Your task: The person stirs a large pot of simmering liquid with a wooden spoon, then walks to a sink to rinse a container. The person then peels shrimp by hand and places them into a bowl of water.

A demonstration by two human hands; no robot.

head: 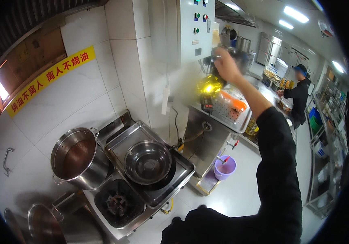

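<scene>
My right hand point(225, 64) is raised at the upper middle, its fingers curled in front of the wall by a control cabinet point(196, 39). A small metallic thing shows at its fingertips, but I cannot tell what it is. Just below hangs or stands something shiny and yellow point(210, 86), blurred, near a tray point(244, 126) with orange items on a steel cabinet. My left hand is out of view. Before me, an empty steel bowl point(148, 163) rests on a rectangular metal tray point(138, 129) over the stove. Left of it stands a large steel pot point(93, 170) of reddish-brown liquid.
A gas burner point(118, 202) is at the stove's front, with more steel pots point(44, 224) at lower left. A purple bucket point(224, 167) sits under red-handled taps point(235, 144). A person point(298, 91) works at a far counter, beside shelving point(324, 158) on the right.
</scene>
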